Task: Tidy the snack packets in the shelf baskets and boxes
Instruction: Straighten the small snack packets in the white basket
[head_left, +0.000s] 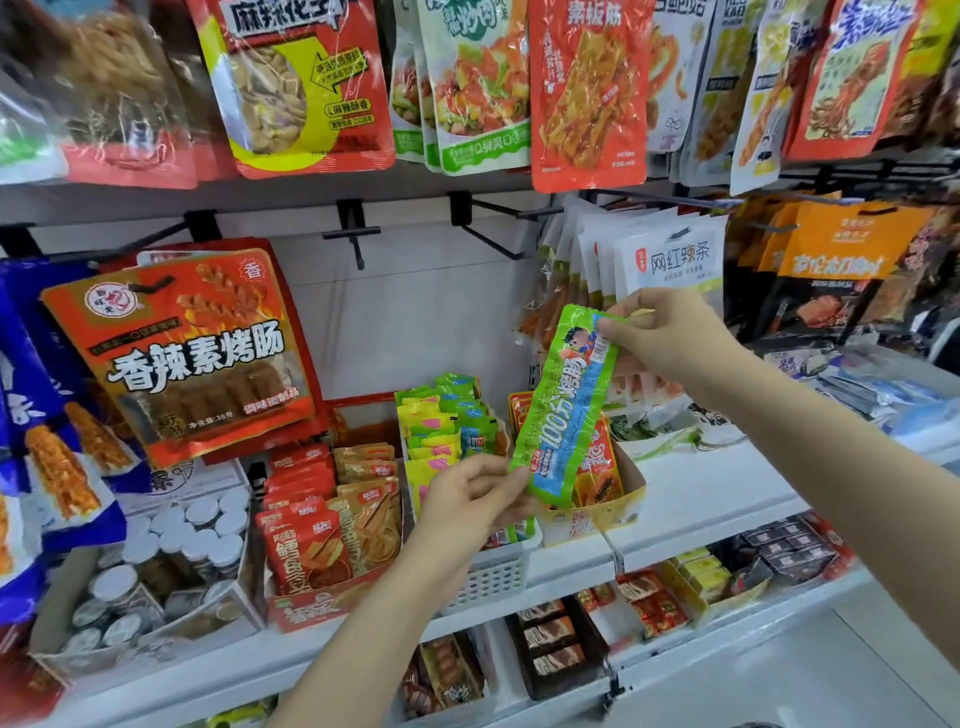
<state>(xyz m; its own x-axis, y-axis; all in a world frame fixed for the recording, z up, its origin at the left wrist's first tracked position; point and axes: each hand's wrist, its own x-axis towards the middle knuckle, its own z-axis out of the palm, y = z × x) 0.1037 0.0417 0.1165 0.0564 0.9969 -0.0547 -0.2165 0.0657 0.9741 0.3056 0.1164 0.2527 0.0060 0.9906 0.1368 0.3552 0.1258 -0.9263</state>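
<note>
A long green and blue snack packet (566, 405) hangs in the air before the shelf, held at both ends. My right hand (670, 332) pinches its top end and my left hand (467, 499) pinches its bottom end. Behind and below it a white slotted basket (493, 577) holds several small yellow, green and blue packets (441, 421). To the right of the basket a yellow cardboard box (597, 514) holds red and orange packets, partly hidden by the held packet.
A red box (311, 608) of red and gold packets stands left of the basket, and a carton of white-lidded jars (171, 561) further left. Bagged snacks hang on hooks above, with bare hooks (353, 234) in the middle. A lower shelf (675, 587) carries more boxes.
</note>
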